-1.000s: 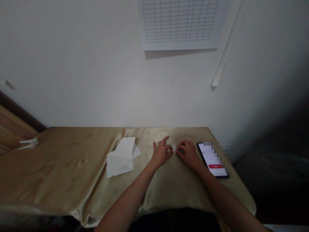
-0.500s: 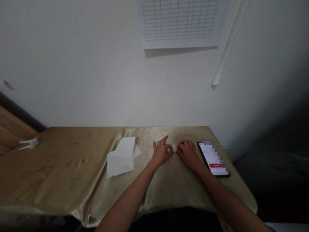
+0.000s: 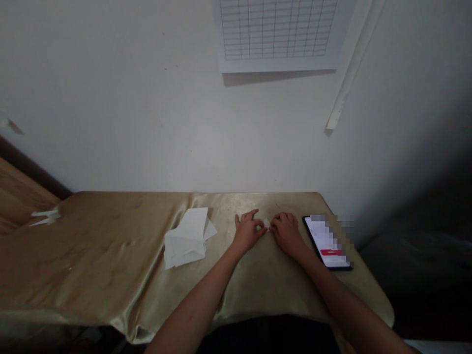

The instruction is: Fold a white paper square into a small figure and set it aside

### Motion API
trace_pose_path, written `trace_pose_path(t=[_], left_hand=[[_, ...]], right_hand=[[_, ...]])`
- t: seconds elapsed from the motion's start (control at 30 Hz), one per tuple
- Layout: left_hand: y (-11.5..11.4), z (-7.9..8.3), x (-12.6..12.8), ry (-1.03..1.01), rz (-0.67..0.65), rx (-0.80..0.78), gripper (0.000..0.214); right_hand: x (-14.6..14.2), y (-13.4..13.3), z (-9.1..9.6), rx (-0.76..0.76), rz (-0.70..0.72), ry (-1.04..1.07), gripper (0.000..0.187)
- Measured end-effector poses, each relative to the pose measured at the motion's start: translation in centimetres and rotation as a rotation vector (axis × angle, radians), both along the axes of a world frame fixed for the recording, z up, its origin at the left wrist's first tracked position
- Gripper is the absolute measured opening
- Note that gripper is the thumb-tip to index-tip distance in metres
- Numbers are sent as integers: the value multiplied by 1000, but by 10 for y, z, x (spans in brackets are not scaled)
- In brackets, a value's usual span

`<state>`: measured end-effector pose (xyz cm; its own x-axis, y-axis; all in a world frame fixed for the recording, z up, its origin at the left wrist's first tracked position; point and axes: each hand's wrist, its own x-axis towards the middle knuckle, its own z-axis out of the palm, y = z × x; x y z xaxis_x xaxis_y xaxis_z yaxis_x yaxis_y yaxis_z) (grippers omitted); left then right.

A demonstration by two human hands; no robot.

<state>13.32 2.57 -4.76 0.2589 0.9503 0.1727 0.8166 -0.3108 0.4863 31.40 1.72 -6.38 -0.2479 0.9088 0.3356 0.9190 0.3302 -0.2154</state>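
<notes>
Both my hands rest on a table under a shiny gold cloth [image 3: 110,255]. A small white piece of paper [image 3: 266,223] sits between them, and both pinch it with their fingertips. My left hand [image 3: 248,231] holds its left side with thumb and forefinger, the other fingers spread on the cloth. My right hand [image 3: 285,230] is curled, knuckles up, and grips the right side. Most of the little paper is hidden by my fingers.
A loose stack of white paper sheets [image 3: 187,238] lies left of my hands. A phone [image 3: 327,242] with a lit screen lies right of my right hand near the table edge. A gridded chart [image 3: 276,34] hangs on the wall. Small white paper shapes [image 3: 46,216] sit at far left.
Both hands stay in place on the small paper, with only slight finger movement. The view has shifted a little.
</notes>
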Motion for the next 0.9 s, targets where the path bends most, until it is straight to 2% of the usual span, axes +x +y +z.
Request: trace_pose_path(t=[0.37, 0.5, 0.73, 0.9], left_hand=[[-4, 9, 6, 34, 10, -19, 8], [-4, 7, 5, 31, 13, -17, 10], [-6, 5, 3, -14, 36, 21, 33], [-10, 11, 2, 16, 1, 30, 23]], right_hand=[[-7, -5, 11, -37, -37, -32, 18], [-9, -7, 13, -42, -53, -40, 20], [-9, -8, 14, -44, -69, -48, 19], [-7, -7, 12, -37, -70, -15, 17]])
